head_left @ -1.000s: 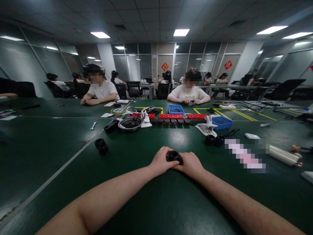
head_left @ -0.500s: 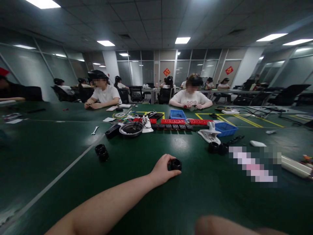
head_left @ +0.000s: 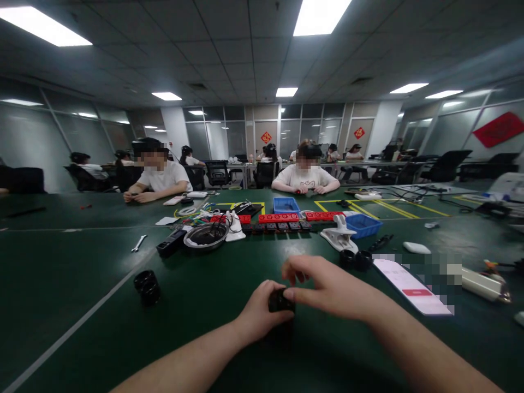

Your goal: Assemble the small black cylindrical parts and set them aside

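On the green table in front of me, my left hand wraps its fingers and thumb round a black hollow cylindrical part. My right hand is arched just above and to the right of that part. Its thumb tip reaches the part's upper right edge, and I cannot tell whether it touches. The right fingers are bent and apart from the thumb, with nothing seen between them. Two similar black round parts stand together on the left. Another pair of black round parts sits at the right.
Beyond my hands lie a round metal dish, white clips, a row of red sockets and blue trays. A wrench is at left, a phone at right. Two people sit across the table.
My right hand has come up from the bottom edge to the black part in my left hand. The camera view has tilted up and turned slightly right.
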The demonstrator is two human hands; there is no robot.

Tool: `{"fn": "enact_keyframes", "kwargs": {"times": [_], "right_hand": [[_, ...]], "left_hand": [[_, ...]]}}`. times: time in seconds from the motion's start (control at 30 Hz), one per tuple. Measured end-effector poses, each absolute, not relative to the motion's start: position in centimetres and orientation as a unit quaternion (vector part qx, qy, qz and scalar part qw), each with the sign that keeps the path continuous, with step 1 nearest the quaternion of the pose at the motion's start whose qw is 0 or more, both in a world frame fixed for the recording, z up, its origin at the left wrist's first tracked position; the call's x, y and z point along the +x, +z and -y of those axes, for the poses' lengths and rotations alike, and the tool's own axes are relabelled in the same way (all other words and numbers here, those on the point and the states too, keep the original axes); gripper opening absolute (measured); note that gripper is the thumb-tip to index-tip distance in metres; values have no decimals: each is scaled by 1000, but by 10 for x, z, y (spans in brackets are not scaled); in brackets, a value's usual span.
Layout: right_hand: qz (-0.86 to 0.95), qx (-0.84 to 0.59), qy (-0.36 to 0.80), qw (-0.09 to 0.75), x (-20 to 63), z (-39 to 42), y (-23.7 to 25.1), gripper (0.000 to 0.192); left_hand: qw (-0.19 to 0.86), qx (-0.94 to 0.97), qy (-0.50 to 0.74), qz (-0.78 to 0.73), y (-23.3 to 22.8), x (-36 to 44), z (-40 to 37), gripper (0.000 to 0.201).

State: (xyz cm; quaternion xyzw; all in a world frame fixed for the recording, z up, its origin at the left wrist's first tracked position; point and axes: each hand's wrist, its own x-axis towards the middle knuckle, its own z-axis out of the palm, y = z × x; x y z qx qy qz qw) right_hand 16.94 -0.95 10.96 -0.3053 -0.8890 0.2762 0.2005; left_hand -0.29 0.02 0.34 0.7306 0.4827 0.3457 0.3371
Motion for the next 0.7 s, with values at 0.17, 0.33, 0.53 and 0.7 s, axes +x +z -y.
{"fn": "enact_keyframes", "kwargs": {"times": [0.17,0.33,0.53,0.7], "right_hand": [[828,-369,415,72,186,-44,52,82],[841,-313,438,61,182,-47,23,40],[854,-393,326,103,169,-45,14,32],[865,-468,127,125,154,-35,2,30]], "left_hand": [[336,761,319,-454,6,-9,-1,36],[343,750,315,-470,5,-7,0,37],[336,722,330,-507,1,-4,-3,36],[312,693,362,-539,0,-2,-3,32]]}}
